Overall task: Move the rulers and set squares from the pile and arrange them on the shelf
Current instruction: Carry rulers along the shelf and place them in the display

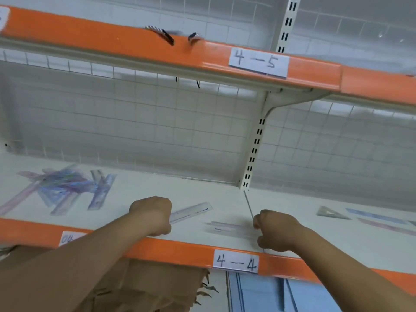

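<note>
Roughly a third done, my read. The loose pile of translucent pink, blue and purple plastic rulers (pixel 60 188) on the left of the white metal shelf (pixel 157 183) holds plenty more. Laid flat on the right, apart from each other: clear triangular set square (pixel 333 213), blue ruler (pixel 373 216), pink ruler (pixel 387 227). Left grip (pixel 150 216) is curled round the end of a clear flat plastic ruler (pixel 191 212). Right grip (pixel 274 230) is curled and looks to pinch a pale translucent ruler (pixel 227 228). Both rulers are mid-shelf, near the front edge.

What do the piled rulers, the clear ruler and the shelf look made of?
Pile of rulers: likely thin plastic, see-through pink, blue and purple tints. Clear ruler in the left hand: transparent plastic, shelf shows through. Shelf: probably painted metal, smooth pale surface, glossy orange edge.
</note>
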A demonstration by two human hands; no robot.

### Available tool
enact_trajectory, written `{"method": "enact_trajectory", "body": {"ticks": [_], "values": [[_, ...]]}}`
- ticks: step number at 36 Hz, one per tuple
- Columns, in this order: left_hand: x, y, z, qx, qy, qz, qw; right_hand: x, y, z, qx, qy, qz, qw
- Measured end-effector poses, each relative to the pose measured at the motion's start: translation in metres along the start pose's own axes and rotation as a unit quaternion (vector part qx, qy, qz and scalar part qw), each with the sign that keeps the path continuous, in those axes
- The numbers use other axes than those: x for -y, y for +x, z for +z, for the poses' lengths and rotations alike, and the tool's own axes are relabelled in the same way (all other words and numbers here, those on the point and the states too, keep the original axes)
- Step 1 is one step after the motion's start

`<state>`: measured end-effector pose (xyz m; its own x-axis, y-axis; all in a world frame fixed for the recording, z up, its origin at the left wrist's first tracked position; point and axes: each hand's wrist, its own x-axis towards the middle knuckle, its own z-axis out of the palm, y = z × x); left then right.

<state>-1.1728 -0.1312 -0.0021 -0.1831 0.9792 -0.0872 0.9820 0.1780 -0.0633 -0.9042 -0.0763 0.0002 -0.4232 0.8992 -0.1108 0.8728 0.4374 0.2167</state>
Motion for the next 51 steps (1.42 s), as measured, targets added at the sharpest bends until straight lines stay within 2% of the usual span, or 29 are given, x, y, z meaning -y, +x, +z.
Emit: {"method": "enact_trajectory", "body": {"ticks": [10, 27, 51], "values": [[-0.107, -0.009, -0.012, 0.004, 0.005, 0.025, 1.0, -0.092, -0.047, 0.023, 0.01, 0.007, 0.022, 1.0], [-0.249, 0.04, -0.027, -0.018, 0.039, 0.12, 0.992, -0.224, -0.074, 0.057, 0.006, 0.027, 0.097, 0.995], [-0.387, 0.081, -0.047, -0.004, 0.04, 0.144, 0.989, -0.362, -0.077, 0.083, 0.028, 0.023, 0.102, 0.994]]}}
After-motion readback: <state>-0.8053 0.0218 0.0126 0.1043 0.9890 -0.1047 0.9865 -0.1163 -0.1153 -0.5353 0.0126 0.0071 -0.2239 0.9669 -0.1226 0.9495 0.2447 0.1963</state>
